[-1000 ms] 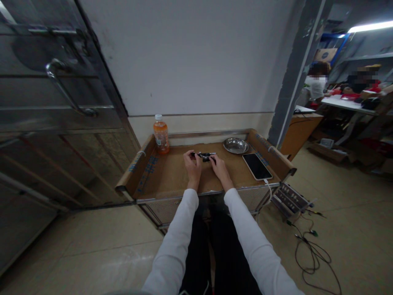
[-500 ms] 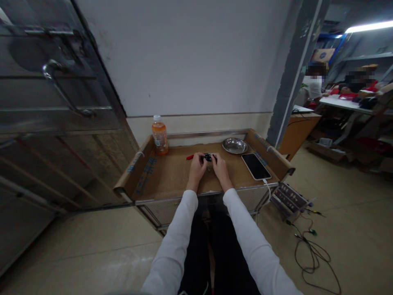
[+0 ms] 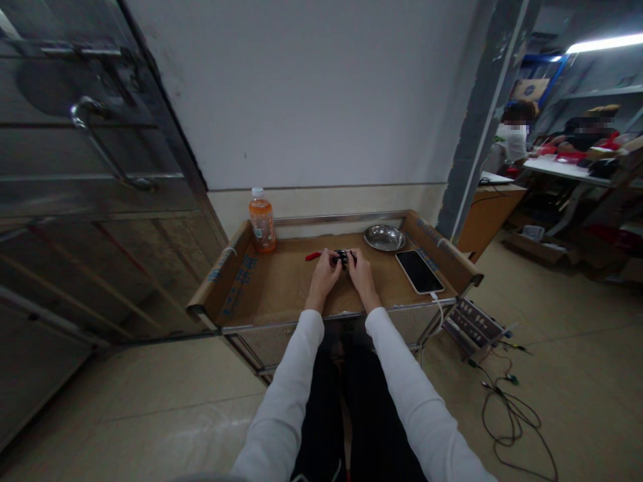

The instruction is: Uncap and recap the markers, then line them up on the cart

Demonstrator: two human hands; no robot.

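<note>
Over the cardboard-lined tray top of a cart (image 3: pixel 281 284), my left hand (image 3: pixel 323 276) and my right hand (image 3: pixel 361 274) face each other. Pinched between their fingertips is a small black object (image 3: pixel 343 256) with shiny bits. It is too small and too covered by the fingers to name. A slim red piece (image 3: pixel 312 256), perhaps a tool's handle, pokes out to the left behind my left hand; its other end is hidden.
A bottle of orange drink (image 3: pixel 262 224) stands at the back left. A shallow metal dish (image 3: pixel 384 237) is at the back right, with a phone (image 3: pixel 420 272) on a white cable nearer me. Cables (image 3: pixel 512 415) lie on the floor at right. People sit farther off.
My fingers have shifted slightly around the black object, which has turned a little between them. Everything else on the cart stays in place.
</note>
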